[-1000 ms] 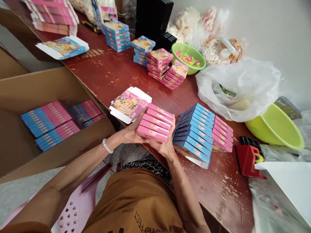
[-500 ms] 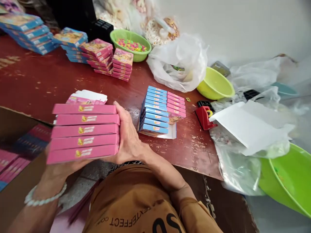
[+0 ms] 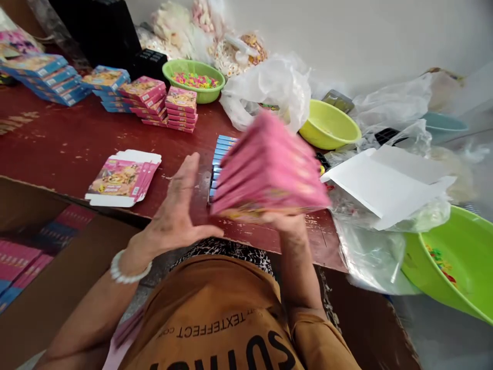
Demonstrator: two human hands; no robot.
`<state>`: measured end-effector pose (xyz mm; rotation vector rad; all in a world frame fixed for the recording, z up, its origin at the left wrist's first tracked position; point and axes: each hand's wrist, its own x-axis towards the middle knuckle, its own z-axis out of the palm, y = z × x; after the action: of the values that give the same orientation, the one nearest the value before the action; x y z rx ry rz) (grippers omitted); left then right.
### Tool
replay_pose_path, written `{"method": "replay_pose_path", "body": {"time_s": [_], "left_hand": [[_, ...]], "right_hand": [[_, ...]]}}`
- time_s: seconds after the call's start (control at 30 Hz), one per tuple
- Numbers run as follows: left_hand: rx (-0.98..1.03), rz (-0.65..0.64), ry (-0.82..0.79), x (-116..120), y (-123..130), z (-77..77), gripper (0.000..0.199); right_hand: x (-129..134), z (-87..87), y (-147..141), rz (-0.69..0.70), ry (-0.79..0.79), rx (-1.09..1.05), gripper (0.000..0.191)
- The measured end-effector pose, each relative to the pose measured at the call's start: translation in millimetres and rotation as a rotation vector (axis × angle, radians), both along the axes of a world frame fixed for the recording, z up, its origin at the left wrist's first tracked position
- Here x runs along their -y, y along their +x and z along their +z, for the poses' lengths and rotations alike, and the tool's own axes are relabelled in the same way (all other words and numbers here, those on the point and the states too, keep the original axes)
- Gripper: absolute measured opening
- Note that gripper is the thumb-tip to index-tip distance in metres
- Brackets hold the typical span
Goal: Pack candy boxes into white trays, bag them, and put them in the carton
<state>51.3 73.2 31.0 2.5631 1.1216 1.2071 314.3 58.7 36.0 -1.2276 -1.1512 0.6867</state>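
Note:
My right hand (image 3: pixel 287 222) supports a stack of pink boxes (image 3: pixel 269 169) from below; the stack is tilted and blurred by motion. My left hand (image 3: pixel 177 210) is apart from the stack, its fingers stretched and thumb spread, holding nothing. Behind the stack, blue boxes (image 3: pixel 223 146) in a row on the table are partly hidden. A flattened pink carton (image 3: pixel 119 177) lies on the table to the left of my left hand.
Piles of blue boxes (image 3: pixel 57 79) and pink boxes (image 3: pixel 181 105) stand at the back left of the red table (image 3: pixel 69 133). Beyond are a green basket (image 3: pixel 208 94), a plastic bag (image 3: pixel 265 82) and a yellow bowl (image 3: pixel 329 126). An open cardboard box (image 3: pixel 77 252) stands at lower left.
The pink stack has moved right and turned, now on my right hand alone. My left hand has let go of it and opened. The flattened carton has come into fuller view.

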Motion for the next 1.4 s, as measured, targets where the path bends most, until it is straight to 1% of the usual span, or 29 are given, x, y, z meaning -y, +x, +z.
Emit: {"method": "replay_pose_path", "body": {"time_s": [0.03, 0.1, 0.13, 0.17, 0.2, 0.23, 0.33, 0.4, 0.43, 0.53, 0.6, 0.7, 0.8, 0.93, 1.03, 1.1, 1.13, 1.17, 1.3, 1.33, 1.4], "left_hand": [[-0.048, 0.010, 0.054, -6, 15, -5.0, 0.126], [-0.174, 0.060, 0.133, -16, 45, -13.8, 0.090], [-0.227, 0.094, 0.147, -20, 57, -17.6, 0.071], [-0.265, 0.124, 0.149, -24, 68, -21.3, 0.058], [-0.287, 0.150, 0.147, -27, 76, -25.1, 0.050], [-0.294, 0.171, 0.148, -31, 82, -29.2, 0.048], [-0.274, 0.191, 0.146, -42, 89, -41.8, 0.052], [-0.268, 0.183, 0.131, -49, 88, -47.6, 0.052], [-0.271, 0.174, 0.120, -51, 86, -48.9, 0.051], [-0.292, 0.135, 0.091, -57, 83, -46.0, 0.048], [-0.304, 0.119, 0.087, -58, 82, -41.0, 0.046], [-0.314, 0.117, 0.109, -60, 83, -34.4, 0.044], [-0.313, 0.101, 0.135, -60, 85, -30.8, 0.043], [-0.303, 0.106, 0.106, -61, 87, -29.0, 0.042], [-0.294, 0.100, 0.083, -61, 88, -29.0, 0.040], [-0.288, 0.093, 0.082, -62, 88, -29.7, 0.040], [-0.287, 0.091, 0.087, -63, 88, -30.2, 0.041], [-0.288, 0.088, 0.094, -64, 88, -30.9, 0.042], [-0.293, 0.079, 0.166, -66, 86, -33.7, 0.044], [-0.298, 0.076, 0.183, -66, 86, -34.5, 0.044], [-0.304, 0.070, 0.211, -66, 84, -36.3, 0.044]], "right_hand": [[-2, -8.6, 19, -0.007, 0.057, -0.081, 0.049], [-8, -28.3, 53, 0.004, 0.192, -0.336, 0.039], [-11, -39.1, 66, -0.007, 0.236, -0.459, 0.038], [-14, -50.3, 75, -0.021, 0.252, -0.554, 0.038], [-17, -61.4, 81, -0.032, 0.238, -0.611, 0.040], [-19, -72.0, 85, -0.033, 0.209, -0.643, 0.043], [-24, -97.5, 83, -0.005, 0.140, -0.650, 0.054], [-26, -107.8, 77, 0.004, 0.132, -0.591, 0.057], [-26, -111.2, 74, 0.011, 0.134, -0.551, 0.055], [-25, -116.9, 67, 0.048, 0.129, -0.452, 0.044], [-22, -118.5, 64, 0.059, 0.136, -0.418, 0.043], [-20, -118.9, 64, 0.039, 0.177, -0.355, 0.051], [-21, -120.1, 67, 0.024, 0.215, -0.239, 0.054], [-22, -129.3, 73, 0.021, 0.228, -0.096, 0.063], [-17, -141.5, 83, 0.030, 0.153, 0.032, 0.076], [-13, -149.7, 92, 0.008, 0.093, 0.116, 0.085], [-11, -153.4, 98, -0.007, 0.058, 0.163, 0.086], [-10, -156.8, 103, -0.022, 0.017, 0.217, 0.085], [-10, -166.6, 119, -0.077, -0.170, 0.450, 0.065], [-11, -167.9, 120, -0.078, -0.194, 0.481, 0.063], [-12, -168.1, 118, -0.065, -0.204, 0.499, 0.064]]}}
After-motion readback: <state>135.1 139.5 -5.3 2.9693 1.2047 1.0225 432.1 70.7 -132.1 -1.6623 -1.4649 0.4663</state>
